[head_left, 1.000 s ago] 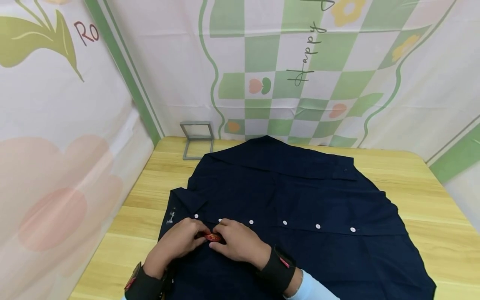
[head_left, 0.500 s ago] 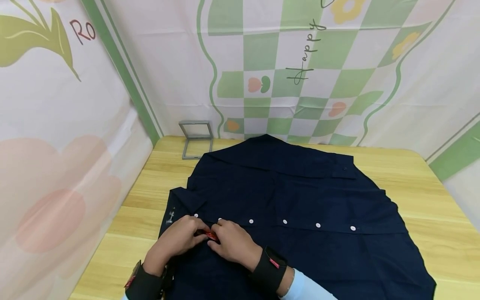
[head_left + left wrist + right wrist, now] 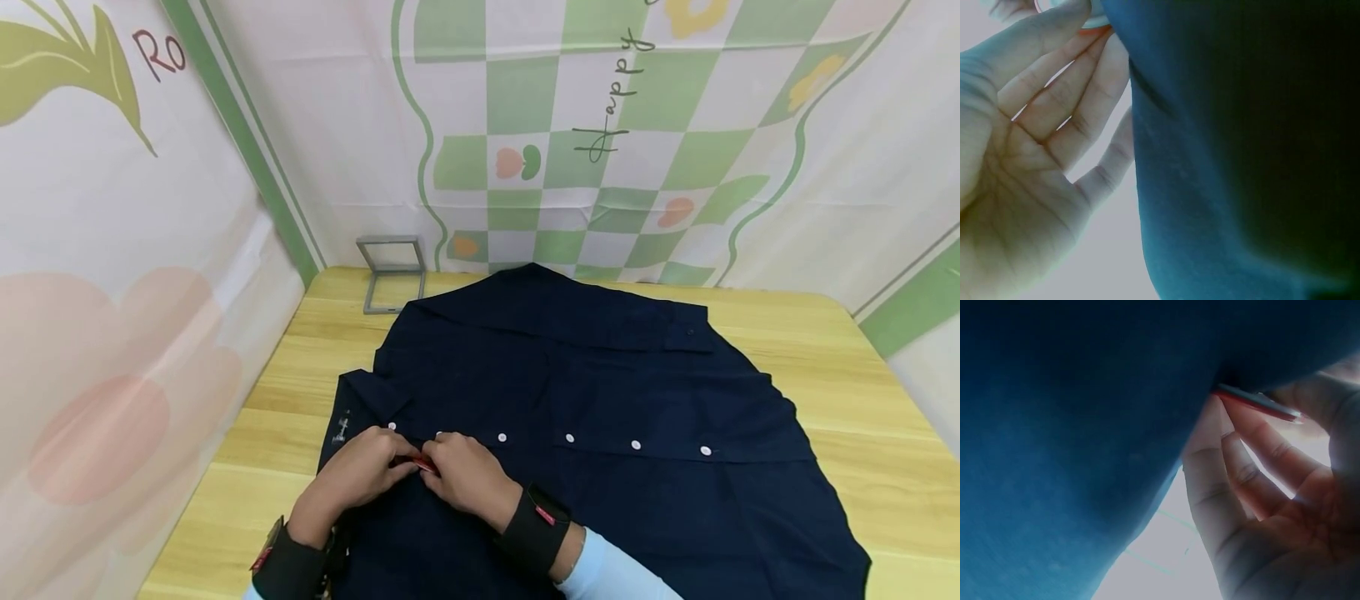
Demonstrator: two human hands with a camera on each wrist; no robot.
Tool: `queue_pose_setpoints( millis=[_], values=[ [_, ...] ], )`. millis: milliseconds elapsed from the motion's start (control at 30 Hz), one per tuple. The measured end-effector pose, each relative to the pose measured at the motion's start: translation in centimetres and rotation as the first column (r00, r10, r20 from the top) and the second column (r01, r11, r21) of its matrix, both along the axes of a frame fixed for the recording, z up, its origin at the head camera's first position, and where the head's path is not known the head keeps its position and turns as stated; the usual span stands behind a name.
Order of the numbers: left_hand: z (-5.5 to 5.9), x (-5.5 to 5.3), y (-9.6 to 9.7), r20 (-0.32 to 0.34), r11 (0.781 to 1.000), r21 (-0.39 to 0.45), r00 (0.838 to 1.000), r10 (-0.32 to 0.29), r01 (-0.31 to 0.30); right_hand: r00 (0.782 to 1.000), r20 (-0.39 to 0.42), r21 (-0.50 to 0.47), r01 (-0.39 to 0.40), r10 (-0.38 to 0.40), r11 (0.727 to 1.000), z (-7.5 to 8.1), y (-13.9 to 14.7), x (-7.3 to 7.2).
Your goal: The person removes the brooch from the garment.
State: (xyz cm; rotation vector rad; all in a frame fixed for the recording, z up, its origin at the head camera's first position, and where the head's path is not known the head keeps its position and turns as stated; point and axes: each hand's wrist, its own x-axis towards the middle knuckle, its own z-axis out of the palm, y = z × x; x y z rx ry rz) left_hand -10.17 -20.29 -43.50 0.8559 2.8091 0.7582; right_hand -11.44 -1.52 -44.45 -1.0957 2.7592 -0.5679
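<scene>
**Two-handed pinch on the small red-rimmed piece, back face hidden**

Piece is on the front of the navy shirt, left part of the worktop, just to the near side of the row of white buttons. Right wrist view shows it edge-on: thin, flat, one end running in against the cloth. Can't tell whether cloth is trapped in it.

Left hand: thumb and fingertips pinching the piece. Right hand: same, thumb and finger on the other end. Fingertips of both nearly meet, so most of the piece is covered from above.

Shirt lies spread, collar end toward the left edge, white mark at the collar. Grey frame stands at the far-left corner, just beside the shirt; contact unclear.

Risks, my read:
- Slip. Small hard rim, fingertip-only hold. If one hand lets go early, it may twist or drop onto the shirt.
- Cloth snag. Wrist views show the shirt bunched up close to the fingers; a fold could get caught or creased.
- Sharp part. If there's a pin or clasp behind, fingers sit right beside it. Not visible.
- Drag. Pulling sideways could shift the shirt and knock the frame.
</scene>
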Motion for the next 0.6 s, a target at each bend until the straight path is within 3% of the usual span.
queue_pose_setpoints(
  millis=[600],
  values=[
    [-0.01,-0.07,-0.02,-0.024,1.0,-0.002,0.999,-0.026,0.026,0.996,-0.088,0.04,-0.005,0.009,0.999,0.13,-0.07,0.25]
  ],
)
